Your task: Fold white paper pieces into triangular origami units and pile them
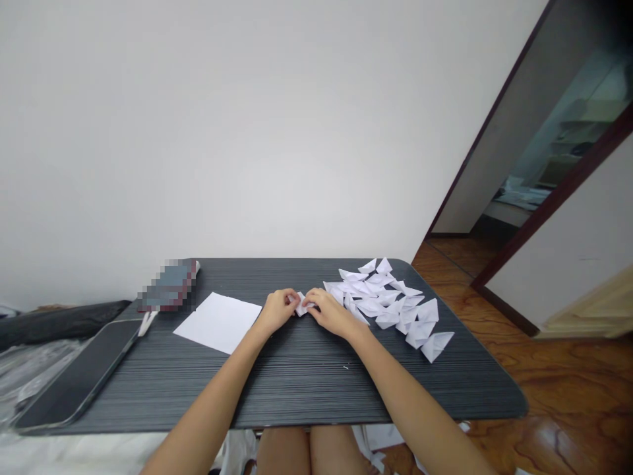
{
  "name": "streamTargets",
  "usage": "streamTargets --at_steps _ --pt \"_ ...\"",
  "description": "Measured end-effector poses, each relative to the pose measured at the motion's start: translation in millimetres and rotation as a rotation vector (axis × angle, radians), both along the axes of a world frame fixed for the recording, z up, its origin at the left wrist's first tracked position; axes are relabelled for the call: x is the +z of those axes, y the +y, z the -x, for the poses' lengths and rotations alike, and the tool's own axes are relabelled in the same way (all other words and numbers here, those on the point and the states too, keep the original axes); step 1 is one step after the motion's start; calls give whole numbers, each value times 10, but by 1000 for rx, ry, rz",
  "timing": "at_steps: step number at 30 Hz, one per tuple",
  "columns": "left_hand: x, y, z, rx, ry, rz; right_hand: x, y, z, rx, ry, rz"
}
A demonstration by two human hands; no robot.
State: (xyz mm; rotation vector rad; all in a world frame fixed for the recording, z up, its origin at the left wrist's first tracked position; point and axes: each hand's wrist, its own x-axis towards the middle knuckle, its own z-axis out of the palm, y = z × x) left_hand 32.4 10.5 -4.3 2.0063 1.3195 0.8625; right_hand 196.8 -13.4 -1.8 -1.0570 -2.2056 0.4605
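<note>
A small folded paper piece (301, 305) sits pinched between the left hand (277, 309) and right hand (327, 310), low over the worktop (297, 376).

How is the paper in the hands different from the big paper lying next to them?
The small folded paper is pinched between the left hand and right hand; the flat sheet lies untouched on the dark table. The folded one is creased and much smaller; the sheet is smooth and unfolded. Both are white.
</note>
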Motion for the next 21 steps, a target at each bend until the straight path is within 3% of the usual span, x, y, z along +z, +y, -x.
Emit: streamTargets --at_steps 3,8,14,21 --pt "40 5 91 -143 182 -179 10 -16 -17 23 -47 7" --pt "54 90 255 -381 224 -211 41 -1 -58 19 -83 5" --pt "21 123 281 -402 212 -274 19 30 -96 57 -79 -30" --pt "-38 116 292 -375 229 -355 20 -39 -75 -61 -86 -12"
